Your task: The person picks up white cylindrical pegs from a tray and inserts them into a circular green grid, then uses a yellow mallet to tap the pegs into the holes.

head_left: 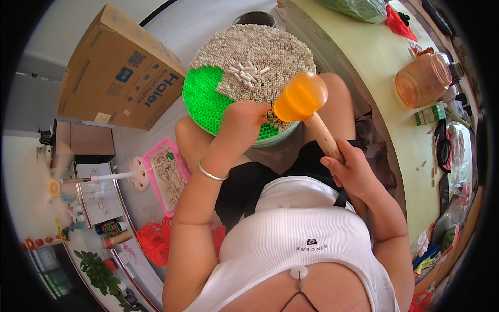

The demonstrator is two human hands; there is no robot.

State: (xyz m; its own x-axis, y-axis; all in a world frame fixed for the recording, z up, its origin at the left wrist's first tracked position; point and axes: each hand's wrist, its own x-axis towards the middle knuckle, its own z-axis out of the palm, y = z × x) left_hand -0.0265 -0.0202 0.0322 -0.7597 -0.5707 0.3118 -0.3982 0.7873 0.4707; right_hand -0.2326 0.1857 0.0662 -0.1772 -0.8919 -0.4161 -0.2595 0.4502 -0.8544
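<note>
1 round, bright-green honeycomb disc (201, 99), mostly covered by short beige tubes (254, 44), between the knees (335, 91). Right hand (347, 164): gripping 1 amber-headed, wooden-handled mallet (301, 98). Left hand (243, 120): fingers bunched at disc; pinching something, cannot tell.

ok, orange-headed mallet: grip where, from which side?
Probably the wooden handle, toward its lower end, coming from the picture's lower right, where the right hand holds it. It's a slim, straight rod slanting down-right from the bulky, rounded translucent orange head, which looks harder to grasp.
</note>
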